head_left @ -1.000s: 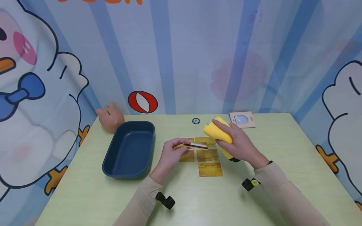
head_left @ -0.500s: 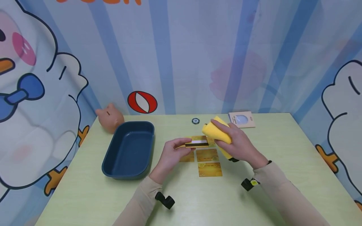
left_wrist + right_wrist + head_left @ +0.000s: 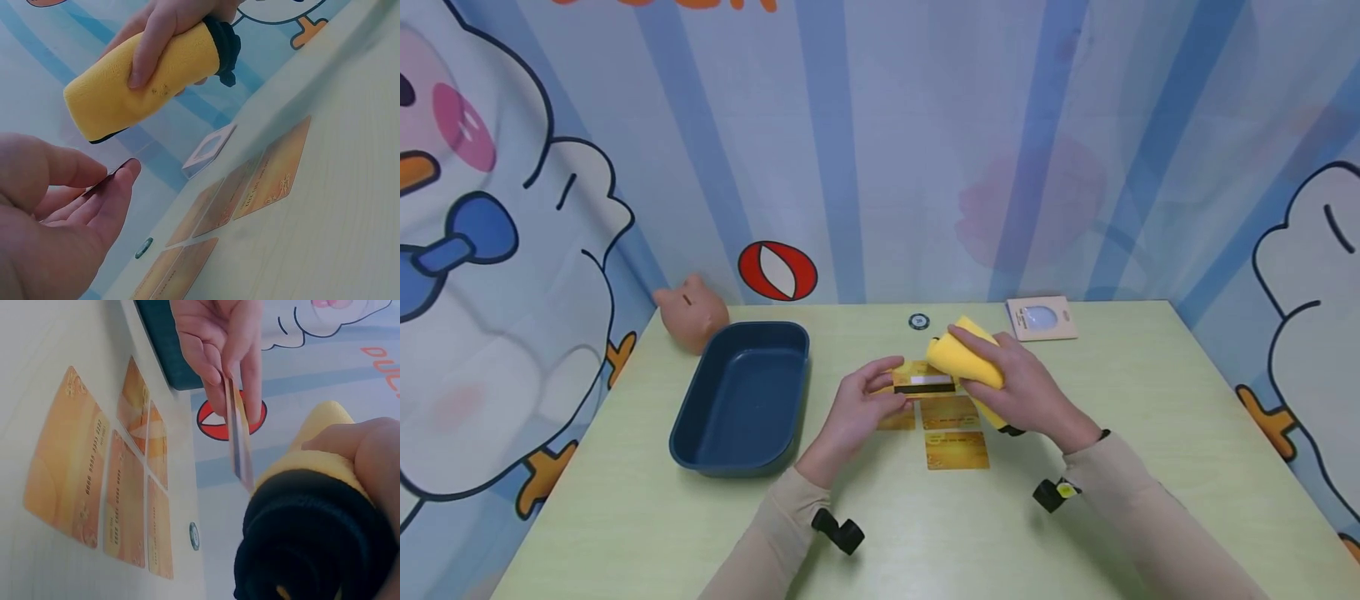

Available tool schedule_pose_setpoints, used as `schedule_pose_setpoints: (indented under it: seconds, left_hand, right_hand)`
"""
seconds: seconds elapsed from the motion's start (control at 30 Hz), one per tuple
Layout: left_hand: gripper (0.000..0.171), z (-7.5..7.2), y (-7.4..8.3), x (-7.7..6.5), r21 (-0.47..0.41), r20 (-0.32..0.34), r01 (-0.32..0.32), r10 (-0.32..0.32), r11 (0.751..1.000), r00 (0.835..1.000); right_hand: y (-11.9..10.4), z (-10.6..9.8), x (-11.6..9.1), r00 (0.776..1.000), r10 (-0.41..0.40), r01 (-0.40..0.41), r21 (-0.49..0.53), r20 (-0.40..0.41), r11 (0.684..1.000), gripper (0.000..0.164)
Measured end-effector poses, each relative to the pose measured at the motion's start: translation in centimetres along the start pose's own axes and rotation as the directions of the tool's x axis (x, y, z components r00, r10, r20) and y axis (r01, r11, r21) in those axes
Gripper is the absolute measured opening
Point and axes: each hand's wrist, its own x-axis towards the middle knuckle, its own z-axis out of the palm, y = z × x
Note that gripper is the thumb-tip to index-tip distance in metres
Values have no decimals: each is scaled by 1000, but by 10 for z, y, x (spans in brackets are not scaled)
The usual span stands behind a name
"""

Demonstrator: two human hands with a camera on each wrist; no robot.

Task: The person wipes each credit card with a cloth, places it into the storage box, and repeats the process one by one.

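My left hand pinches a gold bank card between thumb and fingers, above the table. Its back, with a black stripe and a white strip, shows in the head view. In my right hand is a folded yellow cloth with dark edging, gripped just right of the card and overlapping its right end there. The right wrist view has the card nearly edge-on. Under both hands, several gold cards lie face up in rows; the held card and left hand partly cover them.
A dark blue bin stands left of the left hand, with a pink piggy bank behind it. Toward the table's back edge lie a round chip and a flat pink box. A printed curtain hangs behind.
The held card has turned from nearly edge-on to show its striped back in the head view. My right hand has brought the cloth slightly left and down, closer to the card.
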Motion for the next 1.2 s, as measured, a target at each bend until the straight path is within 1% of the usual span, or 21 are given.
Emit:
schedule_pose_setpoints:
  seconds: [0.1,0.2,0.37,0.6,0.93,1.07,1.2]
  left_hand:
    - [60,2,1,-1,-2,4,-5,5,1000,1000]
    - [60,3,2,-1,-1,7,-6,6,1000,1000]
    - [61,6,2,-1,-1,24,-6,6,1000,1000]
    - [62,10,0,0,5,42,-28,28,1000,999]
    - [62,14,1,1,-13,21,-12,13,1000,1000]
    - [59,15,2,0,-27,20,-21,22,999,1000]
    - [57,16,3,-1,-47,18,-36,37,998,999]
  right_hand:
    - [-3,3,0,1000,3,-3,10,14,1000,71]
    - [-6,7,1,1000,-12,12,3,23,1000,71]
    - [-10,14,4,998,-50,51,-41,26,998,72]
    - [-16,20,6,997,-60,63,-98,40,993,72]
    - [-22,26,7,997,-11,28,-224,76,974,71]
    - [-23,27,7,996,-5,27,-238,91,971,72]
    - [-26,27,7,994,9,15,-219,111,976,72]
